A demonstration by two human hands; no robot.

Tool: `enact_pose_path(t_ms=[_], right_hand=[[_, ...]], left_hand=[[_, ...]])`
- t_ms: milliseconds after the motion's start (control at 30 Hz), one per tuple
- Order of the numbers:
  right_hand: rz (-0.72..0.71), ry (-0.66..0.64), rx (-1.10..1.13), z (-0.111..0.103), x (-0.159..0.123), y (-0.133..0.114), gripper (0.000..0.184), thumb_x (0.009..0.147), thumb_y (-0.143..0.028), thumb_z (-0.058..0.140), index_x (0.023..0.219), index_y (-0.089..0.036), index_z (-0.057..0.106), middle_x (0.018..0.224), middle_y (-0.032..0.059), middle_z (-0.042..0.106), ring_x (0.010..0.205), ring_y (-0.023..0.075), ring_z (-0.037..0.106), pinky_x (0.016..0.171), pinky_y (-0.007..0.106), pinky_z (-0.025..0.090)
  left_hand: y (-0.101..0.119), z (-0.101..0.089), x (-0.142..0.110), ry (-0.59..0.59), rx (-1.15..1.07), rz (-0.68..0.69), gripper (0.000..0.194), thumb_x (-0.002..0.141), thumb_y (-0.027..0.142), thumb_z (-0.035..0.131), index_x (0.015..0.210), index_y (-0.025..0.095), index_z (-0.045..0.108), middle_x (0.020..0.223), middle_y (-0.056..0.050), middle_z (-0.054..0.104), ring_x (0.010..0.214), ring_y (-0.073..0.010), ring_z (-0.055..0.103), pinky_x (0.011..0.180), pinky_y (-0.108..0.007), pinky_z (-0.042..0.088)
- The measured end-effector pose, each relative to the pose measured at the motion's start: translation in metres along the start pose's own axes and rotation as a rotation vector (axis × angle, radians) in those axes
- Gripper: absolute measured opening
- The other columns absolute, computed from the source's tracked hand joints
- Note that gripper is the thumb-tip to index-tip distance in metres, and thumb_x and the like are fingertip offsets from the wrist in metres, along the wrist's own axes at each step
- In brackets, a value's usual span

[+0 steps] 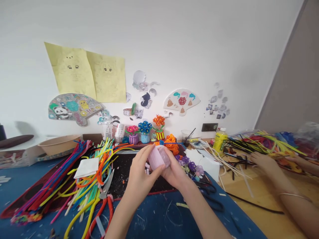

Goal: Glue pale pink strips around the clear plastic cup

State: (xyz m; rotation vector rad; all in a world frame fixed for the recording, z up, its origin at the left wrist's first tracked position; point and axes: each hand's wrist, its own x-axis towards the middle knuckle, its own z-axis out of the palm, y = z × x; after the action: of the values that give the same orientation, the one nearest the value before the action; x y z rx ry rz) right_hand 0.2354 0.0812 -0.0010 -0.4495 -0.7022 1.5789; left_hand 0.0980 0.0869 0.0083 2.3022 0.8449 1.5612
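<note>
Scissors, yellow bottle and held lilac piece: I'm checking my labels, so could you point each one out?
Scissors [107,187]: head view, on the metal blades.
Yellow bottle [220,142]: head view, on the body below the cap.
Lilac piece [156,160]: head view, on the side facing the camera.

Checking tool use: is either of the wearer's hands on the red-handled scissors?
No, the scissors lie by the pipe cleaners; left hand and right hand hold a lilac piece.

Fingers [142,154] partly hide the lilac piece [156,158] — a blurred bundle [309,135], perhaps plastic, is cut off at right.
</note>
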Motion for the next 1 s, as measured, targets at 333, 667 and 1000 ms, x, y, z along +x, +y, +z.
enact_pose_path(t_ms=[333,667,1000], right_hand=[[-0.062,0.068,-0.082,0.0021,-0.0013,-0.0014,0.037,0.076,-0.05,0.073,0.098,-0.02,0.071,0.085,0.0019,0.072,0.068,0.0164,0.064,0.055,0.025,0.052],[-0.086,0.08,-0.072,0.0056,-0.002,-0.0017,0.04,0.074,-0.05,0.075,0.098,-0.019,0.07,0.084,0.0017,0.072,0.068,0.0153,0.063,0.053,0.023,0.049],[-0.081,0.017,-0.153,0.0056,-0.0081,-0.0059,0.034,0.08,-0.05,0.07,0.097,-0.021,0.066,0.084,0.0013,0.07,0.071,0.0159,0.063,0.06,0.024,0.049]], left_hand=[[-0.0008,-0.0013,-0.003,0.005,0.167,0.047,0.06,0.079,0.043,0.072,0.132,0.025,0.05,0.134,-0.012,0.058,0.123,-0.0301,0.054,0.101,-0.05,0.045],[0.0005,-0.0027,-0.0033,0.051,0.301,0.141,0.059,0.079,0.035,0.072,0.133,0.024,0.048,0.13,-0.011,0.061,0.118,-0.0279,0.058,0.098,-0.045,0.047],[-0.0001,-0.005,-0.0017,0.04,0.226,0.097,0.052,0.083,0.037,0.068,0.13,0.022,0.053,0.13,-0.012,0.062,0.117,-0.0273,0.059,0.099,-0.045,0.048]])
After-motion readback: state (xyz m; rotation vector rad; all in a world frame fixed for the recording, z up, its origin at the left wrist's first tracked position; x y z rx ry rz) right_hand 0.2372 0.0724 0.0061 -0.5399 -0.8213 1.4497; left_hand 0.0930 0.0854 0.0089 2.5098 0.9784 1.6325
